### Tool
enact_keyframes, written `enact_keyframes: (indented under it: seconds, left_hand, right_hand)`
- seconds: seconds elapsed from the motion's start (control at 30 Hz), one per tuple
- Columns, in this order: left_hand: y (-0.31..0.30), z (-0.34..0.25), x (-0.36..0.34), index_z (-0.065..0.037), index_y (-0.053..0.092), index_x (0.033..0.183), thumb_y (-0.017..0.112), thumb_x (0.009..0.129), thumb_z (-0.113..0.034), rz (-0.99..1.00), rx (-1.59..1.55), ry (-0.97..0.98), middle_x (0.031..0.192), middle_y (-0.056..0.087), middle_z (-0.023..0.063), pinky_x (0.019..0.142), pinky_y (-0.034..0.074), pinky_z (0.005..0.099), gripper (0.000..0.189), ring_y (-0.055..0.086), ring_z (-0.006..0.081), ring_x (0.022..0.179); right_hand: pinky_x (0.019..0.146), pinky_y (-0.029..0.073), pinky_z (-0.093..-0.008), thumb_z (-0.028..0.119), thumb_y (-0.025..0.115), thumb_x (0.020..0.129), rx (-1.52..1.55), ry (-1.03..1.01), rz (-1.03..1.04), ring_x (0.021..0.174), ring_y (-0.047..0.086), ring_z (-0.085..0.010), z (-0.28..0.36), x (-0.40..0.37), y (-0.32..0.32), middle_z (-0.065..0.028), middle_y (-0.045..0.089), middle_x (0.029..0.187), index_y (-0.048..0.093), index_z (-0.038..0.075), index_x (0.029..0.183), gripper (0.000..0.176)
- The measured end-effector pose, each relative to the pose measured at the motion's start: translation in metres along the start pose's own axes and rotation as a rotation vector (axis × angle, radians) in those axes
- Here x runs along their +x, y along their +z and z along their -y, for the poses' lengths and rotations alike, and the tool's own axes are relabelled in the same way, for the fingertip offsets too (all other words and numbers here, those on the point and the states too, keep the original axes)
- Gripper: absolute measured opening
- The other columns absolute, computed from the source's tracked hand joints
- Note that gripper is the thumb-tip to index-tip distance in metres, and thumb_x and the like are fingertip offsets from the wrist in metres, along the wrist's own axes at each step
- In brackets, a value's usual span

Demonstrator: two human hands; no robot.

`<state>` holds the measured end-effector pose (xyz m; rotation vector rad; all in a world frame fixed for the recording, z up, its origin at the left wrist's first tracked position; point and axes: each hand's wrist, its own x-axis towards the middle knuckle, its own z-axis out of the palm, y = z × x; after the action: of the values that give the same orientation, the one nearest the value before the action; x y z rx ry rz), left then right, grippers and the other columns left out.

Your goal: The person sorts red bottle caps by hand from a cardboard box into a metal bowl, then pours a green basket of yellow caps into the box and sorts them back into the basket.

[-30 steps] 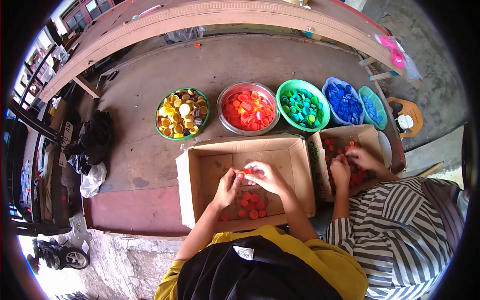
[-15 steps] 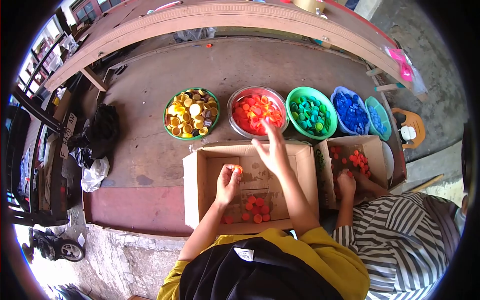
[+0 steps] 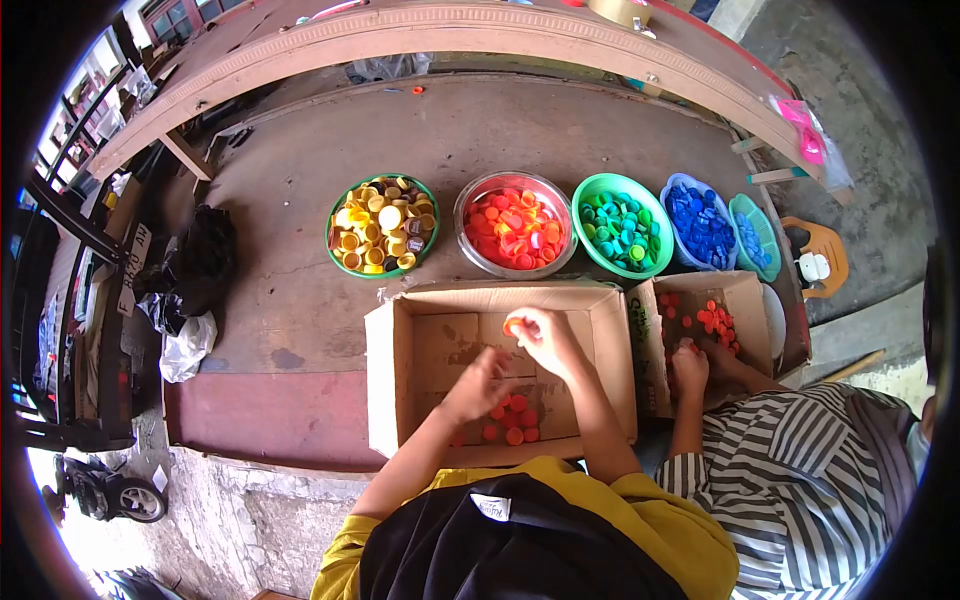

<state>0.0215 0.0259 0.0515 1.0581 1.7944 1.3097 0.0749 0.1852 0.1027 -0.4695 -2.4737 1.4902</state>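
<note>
An orange bottle cap (image 3: 512,326) is pinched in the fingers of my right hand (image 3: 545,342), above the far part of the cardboard box (image 3: 383,385). My left hand (image 3: 480,385) is over the middle of this box, its fingers smeared by motion, so I cannot make out whether they hold anything. Several red and orange caps (image 3: 515,418) lie on the box bottom, just beyond and below my left hand. Behind the box stands a metal bowl (image 3: 462,240) full of red and orange caps.
A green-rimmed basket (image 3: 330,245) holds yellow caps. Right of the metal bowl are a green basin (image 3: 590,185) and a blue basin (image 3: 672,195) of caps. A co-worker's hands (image 3: 690,368) are in a smaller cardboard box (image 3: 655,345). A wooden beam (image 3: 450,32) spans the far side.
My right hand has drawn back from the metal bowl to above the box and now pinches the orange cap that was in my left hand. My left hand has moved right and down.
</note>
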Motion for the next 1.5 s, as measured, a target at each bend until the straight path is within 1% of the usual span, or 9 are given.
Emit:
enact_keyframes:
  seconds: [0.2, 0.37, 0.43, 0.57, 0.83, 0.97, 1.1, 1.27, 1.5]
  left_hand:
    - [0.029, 0.019, -0.024, -0.01, 0.048, 0.111, 0.065, 0.069, -0.016, 0.474, 0.403, 0.046, 0.114, 0.042, 0.0174, 0.082, 0.045, 0.0418, 0.046, 0.052, 0.035, 0.098]
    - [0.027, 0.033, -0.02, -0.008, 0.053, 0.104, 0.062, 0.071, -0.016, 0.407, 0.477, 0.018, 0.108, 0.045, 0.016, 0.08, 0.045, 0.0406, 0.035, 0.053, 0.0343, 0.096]
    - [0.027, 0.037, -0.021, -0.008, 0.054, 0.099, 0.061, 0.072, -0.016, 0.404, 0.496, 0.014, 0.105, 0.048, 0.0152, 0.079, 0.045, 0.0406, 0.029, 0.054, 0.0338, 0.094]
    - [0.028, 0.042, -0.02, -0.007, 0.054, 0.091, 0.06, 0.074, -0.015, 0.442, 0.495, -0.023, 0.098, 0.051, 0.0132, 0.077, 0.045, 0.0412, 0.02, 0.055, 0.0322, 0.092]
    - [0.02, 0.025, -0.016, -0.007, 0.053, 0.094, 0.057, 0.076, -0.014, 0.393, 0.492, -0.066, 0.099, 0.052, 0.0132, 0.077, 0.045, 0.0412, 0.02, 0.055, 0.032, 0.092]
    - [0.014, 0.022, -0.006, -0.003, 0.05, 0.095, 0.052, 0.08, -0.011, 0.203, 0.213, 0.011, 0.099, 0.055, 0.0186, 0.076, 0.045, 0.0417, 0.018, 0.055, 0.0353, 0.093]
    - [0.003, 0.011, 0.001, 0.001, 0.046, 0.095, 0.047, 0.083, -0.008, 0.034, 0.045, -0.146, 0.097, 0.056, 0.0238, 0.072, 0.045, 0.0414, 0.015, 0.054, 0.039, 0.092]
    - [0.008, 0.031, 0.01, -0.003, 0.044, 0.097, 0.036, 0.091, -0.005, -0.091, -0.441, -0.082, 0.084, 0.052, 0.0044, 0.067, 0.044, 0.024, 0.01, 0.05, 0.0087, 0.077]
    - [0.0, 0.011, 0.006, -0.003, 0.041, 0.099, 0.037, 0.092, -0.005, -0.165, -0.453, -0.025, 0.089, 0.052, 0.0041, 0.074, 0.042, 0.0232, 0.008, 0.049, 0.0084, 0.083]
  right_hand:
    - [0.058, 0.047, -0.0218, 0.001, 0.057, 0.082, 0.125, -0.274, -0.393, 0.065, 0.057, -0.0076, 0.051, 0.011, -0.028, -0.0048, 0.062, 0.081, 0.056, 0.001, 0.096, 0.014]
    - [0.055, 0.05, -0.0209, -0.002, 0.066, 0.074, -0.04, -0.669, -1.005, 0.065, 0.062, -0.0143, 0.057, 0.03, -0.038, -0.012, 0.063, 0.084, 0.056, -0.001, 0.098, 0.027]
    - [0.062, 0.052, -0.0277, 0.001, 0.064, 0.076, -0.107, -0.632, -0.913, 0.07, 0.062, -0.0216, 0.054, 0.047, -0.041, -0.0131, 0.063, 0.084, 0.055, 0.0, 0.101, 0.027]
    - [0.095, 0.037, -0.0398, 0.01, 0.064, 0.073, -0.564, -0.251, -0.454, 0.113, 0.042, -0.0343, 0.03, 0.043, -0.035, -0.018, 0.039, 0.124, 0.047, 0.011, 0.122, 0.052]
    - [0.06, 0.048, -0.0352, 0.004, 0.063, 0.071, -0.242, -0.099, -0.153, 0.064, 0.058, -0.0251, -0.006, -0.016, -0.009, -0.0111, 0.059, 0.077, 0.059, 0.005, 0.089, 0.018]
    - [0.061, 0.048, -0.0314, 0.004, 0.067, 0.068, -0.315, 0.148, 0.352, 0.063, 0.057, -0.0201, -0.047, -0.045, 0.009, -0.0096, 0.058, 0.083, 0.059, 0.004, 0.094, 0.027]
    - [0.06, 0.049, -0.0281, 0.006, 0.07, 0.068, 0.011, 0.178, 0.38, 0.065, 0.057, -0.0152, -0.025, -0.041, 0.009, -0.0082, 0.058, 0.091, 0.057, 0.004, 0.103, 0.038]
    - [0.06, 0.049, -0.0262, 0.008, 0.073, 0.065, 0.115, 0.089, 0.306, 0.067, 0.057, -0.0129, 0.0, -0.03, 0.004, -0.0072, 0.059, 0.09, 0.054, 0.006, 0.107, 0.045]
    - [0.06, 0.049, -0.0255, 0.006, 0.071, 0.068, 0.226, 0.014, 0.236, 0.068, 0.057, -0.0129, 0.01, -0.029, 0.011, -0.0056, 0.057, 0.087, 0.055, 0.004, 0.101, 0.037]
